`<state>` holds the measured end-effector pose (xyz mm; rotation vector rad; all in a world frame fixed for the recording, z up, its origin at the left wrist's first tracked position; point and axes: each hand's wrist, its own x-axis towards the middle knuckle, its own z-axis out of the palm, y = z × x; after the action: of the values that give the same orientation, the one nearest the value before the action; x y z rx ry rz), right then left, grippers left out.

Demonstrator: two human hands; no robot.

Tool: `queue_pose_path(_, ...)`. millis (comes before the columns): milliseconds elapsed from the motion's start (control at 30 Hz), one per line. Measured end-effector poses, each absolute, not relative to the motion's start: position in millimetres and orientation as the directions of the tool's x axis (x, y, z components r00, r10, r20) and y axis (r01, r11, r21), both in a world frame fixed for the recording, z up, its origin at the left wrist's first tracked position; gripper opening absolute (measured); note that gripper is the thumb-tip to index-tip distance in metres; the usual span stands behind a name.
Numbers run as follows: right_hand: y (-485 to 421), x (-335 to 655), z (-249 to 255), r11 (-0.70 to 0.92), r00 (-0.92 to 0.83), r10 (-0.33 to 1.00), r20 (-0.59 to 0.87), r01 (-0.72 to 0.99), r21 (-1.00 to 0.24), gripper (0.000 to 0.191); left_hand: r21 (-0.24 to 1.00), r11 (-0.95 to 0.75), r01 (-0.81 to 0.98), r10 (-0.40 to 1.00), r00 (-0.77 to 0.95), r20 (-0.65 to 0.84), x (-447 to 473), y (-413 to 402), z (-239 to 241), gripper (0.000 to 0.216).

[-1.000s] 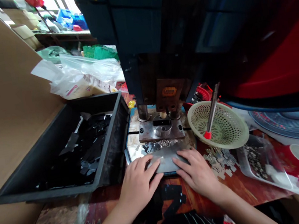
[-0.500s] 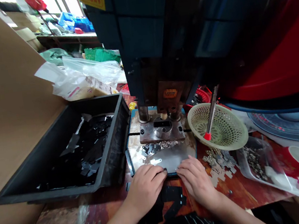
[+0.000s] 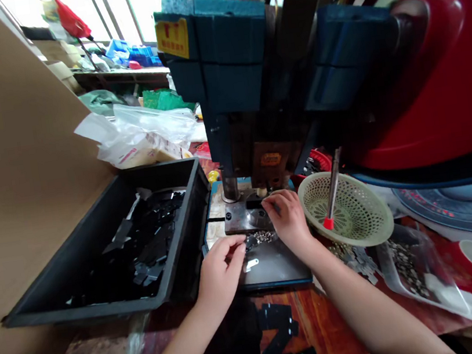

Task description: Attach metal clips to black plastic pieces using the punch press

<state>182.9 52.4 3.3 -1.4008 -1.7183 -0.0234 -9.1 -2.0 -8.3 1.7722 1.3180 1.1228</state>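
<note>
My left hand (image 3: 222,267) is over the left side of the press bed, thumb and forefinger pinched together beside a small dark flat piece (image 3: 251,241). I cannot make out whether they hold that piece. My right hand (image 3: 289,221) reaches up to the steel die block (image 3: 246,218) under the press head (image 3: 271,160). Its fingers are closed together at the die slot, and what they hold is hidden. Small metal bits (image 3: 265,236) lie in front of the die. A pale metal tab (image 3: 252,265) lies nearer on the grey plate (image 3: 275,268).
At left stands a black bin (image 3: 185,254) of dark flat pieces. A pale green basket (image 3: 361,224) holding a red-tipped rod (image 3: 334,186) is at right. Beyond it are a clear tray (image 3: 393,278) and a red mug (image 3: 459,268). Black plates (image 3: 277,317) lie in front.
Both hands have lifted from the near edge of the press bed and moved forward, the right to the die, the left to the loose pieces. The view has tilted up slightly.
</note>
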Motion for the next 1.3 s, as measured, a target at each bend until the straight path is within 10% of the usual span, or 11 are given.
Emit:
queue_pose_path(400,45,185,9,0.396,-0.192,0.796,0.575,0.882,-0.254,0.026,0.985,-0.132,0.112,0.99,-0.035,0.136,11,43,12,0.02)
queue_pose_path(1300,33,199,-12,0.405,-0.149,0.775,0.614,0.863,-0.303,0.035,0.864,-0.276,0.421,0.958,0.041,0.285,37,77,14,0.017)
